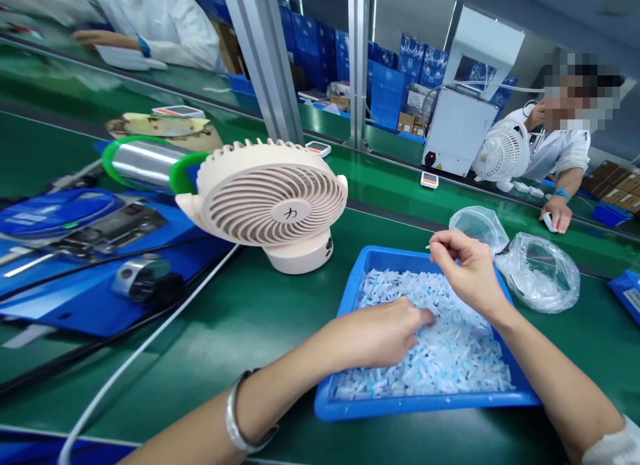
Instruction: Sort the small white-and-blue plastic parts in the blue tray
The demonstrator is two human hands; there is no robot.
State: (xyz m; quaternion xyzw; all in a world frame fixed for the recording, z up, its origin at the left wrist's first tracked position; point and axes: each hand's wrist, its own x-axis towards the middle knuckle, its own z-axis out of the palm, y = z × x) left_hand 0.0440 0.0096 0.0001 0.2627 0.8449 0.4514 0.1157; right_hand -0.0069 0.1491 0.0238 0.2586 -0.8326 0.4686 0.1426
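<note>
A shallow blue tray [395, 406] holds a thick layer of small, slim white and light-blue plastic pieces [450, 358]. My left hand [383, 331] is over the tray's left half, its index finger stretched out and touching the pieces, the other fingers loosely bent; its thumb is hidden. Above the tray's far right side, my right hand [465, 268] is closed in a pinch. A tiny white piece [428, 247] sticks out between its thumb and index finger, too small to identify further.
Left of the tray stands a beige desk fan [280, 205]. Clear plastic bags [543, 275] lie to the right. Tools and a blue sheet [80, 311] fill the left, with a white cable [150, 351] crossing the green table. A co-worker [565, 145] sits beyond the metal frame.
</note>
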